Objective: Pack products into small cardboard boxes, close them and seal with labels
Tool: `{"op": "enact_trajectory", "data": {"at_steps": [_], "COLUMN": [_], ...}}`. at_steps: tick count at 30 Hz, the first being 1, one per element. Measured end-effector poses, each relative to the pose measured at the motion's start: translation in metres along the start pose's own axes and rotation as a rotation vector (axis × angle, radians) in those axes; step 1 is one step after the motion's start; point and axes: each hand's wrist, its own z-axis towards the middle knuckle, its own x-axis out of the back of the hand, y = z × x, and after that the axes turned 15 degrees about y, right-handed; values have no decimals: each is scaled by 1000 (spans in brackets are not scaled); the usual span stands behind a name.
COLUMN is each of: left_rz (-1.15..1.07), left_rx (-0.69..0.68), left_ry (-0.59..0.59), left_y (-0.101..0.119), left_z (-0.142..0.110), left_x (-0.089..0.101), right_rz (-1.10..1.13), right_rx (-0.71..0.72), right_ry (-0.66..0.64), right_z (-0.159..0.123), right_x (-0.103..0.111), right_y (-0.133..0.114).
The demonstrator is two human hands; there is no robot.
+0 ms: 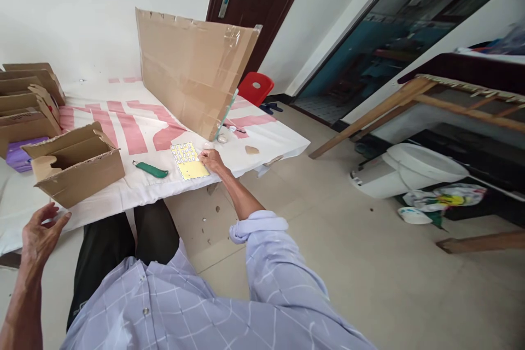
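Note:
My right hand (pixel 212 161) rests at the right edge of a yellow sheet (pixel 192 170) with rows of small white pieces on its far half. Its fingers are pinched together, and whatever they hold is too small to make out. Off the near left edge of the table, my left hand (pixel 41 234) has thumb and fingers apart, holding nothing. Just beyond it stands an open brown cardboard box (pixel 88 175). A green utility knife (pixel 151 169) lies between that box and the yellow sheet.
A large cardboard panel (pixel 192 68) stands upright on the cloth-covered table (pixel 274 145). Several more cardboard boxes (pixel 24 120) and a purple pack (pixel 22 158) sit at the left. Beside the panel lie a clear tape roll (pixel 222 138) and a cardboard scrap (pixel 251 150).

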Motion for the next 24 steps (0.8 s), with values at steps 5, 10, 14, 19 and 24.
{"op": "enact_trajectory", "data": {"at_steps": [5, 10, 14, 19, 24], "left_rz": [8, -9, -20, 25, 14], "left_rx": [6, 23, 7, -27, -26], "left_ry": [-12, -9, -3, -14, -11], "left_y": [3, 2, -1, 2, 7], "left_z": [-2, -1, 0, -2, -5], "left_x": [3, 1, 0, 1, 3], "right_rz": [-97, -183, -231, -279, -326], "right_rx": [10, 37, 63, 105, 161], "right_ry": [8, 24, 25, 23, 5], "right_z": [6, 7, 7, 6, 1], "right_x": [-3, -7, -10, -11, -14], "right_y": [-2, -4, -3, -1, 0]}}
